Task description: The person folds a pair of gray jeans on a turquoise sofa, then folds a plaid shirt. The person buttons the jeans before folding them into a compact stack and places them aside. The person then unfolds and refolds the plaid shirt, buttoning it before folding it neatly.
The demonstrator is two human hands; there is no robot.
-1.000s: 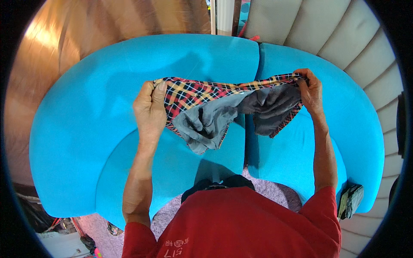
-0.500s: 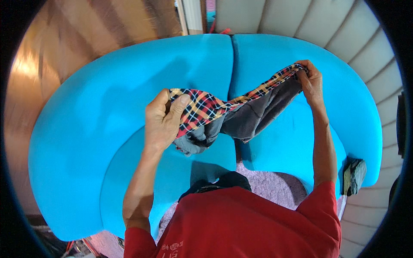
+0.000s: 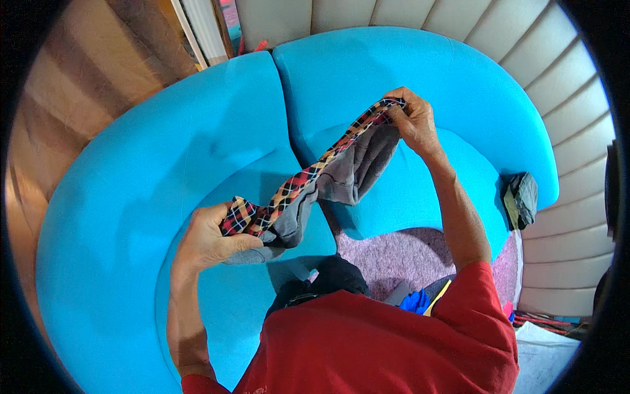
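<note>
Between my two hands hangs a grey cloth garment [image 3: 348, 176] with a red, black and yellow plaid band [image 3: 298, 187] along its upper edge. My left hand [image 3: 205, 241] is closed round the lower left end of the band, where the plaid is bunched and folded. Higher up and farther away, my right hand [image 3: 415, 125] pinches the band's other end. The band runs slanted and taut between them, and the grey cloth droops below it in loose folds. Exactly what kind of garment it is, I cannot tell.
A curved blue sofa [image 3: 131, 184] in two sections surrounds the garment. A dark crumpled bundle [image 3: 522, 200] lies at its right end. Pale padded panels [image 3: 558, 131] stand behind. Below is a purple carpet [image 3: 394, 256], with a blue cloth [image 3: 415, 301] near my red shirt.
My view has shifted to the right. My left hand has come down and nearer, so the garment slants more steeply. The plaid at its left end is now bunched instead of spread flat.
</note>
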